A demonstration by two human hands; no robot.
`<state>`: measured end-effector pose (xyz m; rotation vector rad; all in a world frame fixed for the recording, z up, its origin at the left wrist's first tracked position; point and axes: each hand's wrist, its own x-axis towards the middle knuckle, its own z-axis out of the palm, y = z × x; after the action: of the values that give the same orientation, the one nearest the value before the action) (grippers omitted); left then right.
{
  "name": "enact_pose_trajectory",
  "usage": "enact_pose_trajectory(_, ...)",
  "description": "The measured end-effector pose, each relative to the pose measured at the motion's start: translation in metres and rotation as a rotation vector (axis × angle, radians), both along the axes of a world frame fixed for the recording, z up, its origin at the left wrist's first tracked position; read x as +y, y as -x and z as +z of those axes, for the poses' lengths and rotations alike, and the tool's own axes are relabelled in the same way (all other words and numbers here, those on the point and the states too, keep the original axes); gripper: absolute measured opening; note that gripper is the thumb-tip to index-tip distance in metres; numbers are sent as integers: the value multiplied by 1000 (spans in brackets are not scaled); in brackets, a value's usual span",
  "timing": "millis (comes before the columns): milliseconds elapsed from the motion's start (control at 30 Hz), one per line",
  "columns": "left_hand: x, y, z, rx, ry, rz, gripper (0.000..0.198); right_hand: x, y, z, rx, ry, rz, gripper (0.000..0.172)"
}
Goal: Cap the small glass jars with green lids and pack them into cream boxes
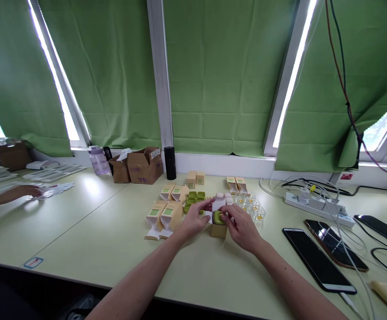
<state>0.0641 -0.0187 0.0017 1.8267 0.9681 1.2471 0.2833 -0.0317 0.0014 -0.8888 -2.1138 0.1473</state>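
A small kraft cardboard box (pixel 219 231) stands upright with its top open and white inner flaps raised. In its mouth sits a green, square, glossy container (pixel 217 217). My right hand (pixel 243 226) pinches this container at its right side. My left hand (pixel 195 218) is curled at the box's left side, its thumb and fingers about a white flap. Just behind my hands are several green square containers (pixel 191 200), pale pink pieces (pixel 225 195) and several clear cups with yellow centres (pixel 251 206). Opened kraft boxes with green windows (pixel 167 213) lie to the left.
Two closed boxes (pixel 195 178) stand farther back, near a black cylinder (pixel 169 163) and a brown carton (pixel 145 166). On the right lie phones (pixel 318 258), a power strip (pixel 320 209) and loose cables. Another person's hand (pixel 25 192) reaches in at far left.
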Motion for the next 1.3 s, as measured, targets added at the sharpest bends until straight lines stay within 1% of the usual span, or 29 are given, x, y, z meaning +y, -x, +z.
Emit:
enact_pose_trajectory(133, -1, -1, 1, -2, 0, -1, 71, 2, 3, -2, 82, -34, 25, 15)
enact_pose_trajectory(433, -2, -1, 2, -22, 16, -14, 71, 3, 7, -8, 189, 35, 30, 18)
enact_pose_trajectory(567, -3, -1, 3, -20, 14, -10, 71, 4, 10, -8, 243, 57, 31, 19)
enact_pose_trajectory(1133, -4, -1, 5, -53, 38, -29, 70, 8, 9, -10, 247, 115, 12, 21)
enact_pose_trajectory(1200, -4, -1, 4, -77, 46, -40, 68, 9, 9, -10, 273, 115, 14, 22)
enact_pose_trajectory(1300, -1, -2, 3, -123, 69, -56, 63, 10, 6, -9, 373, 144, -7, 25)
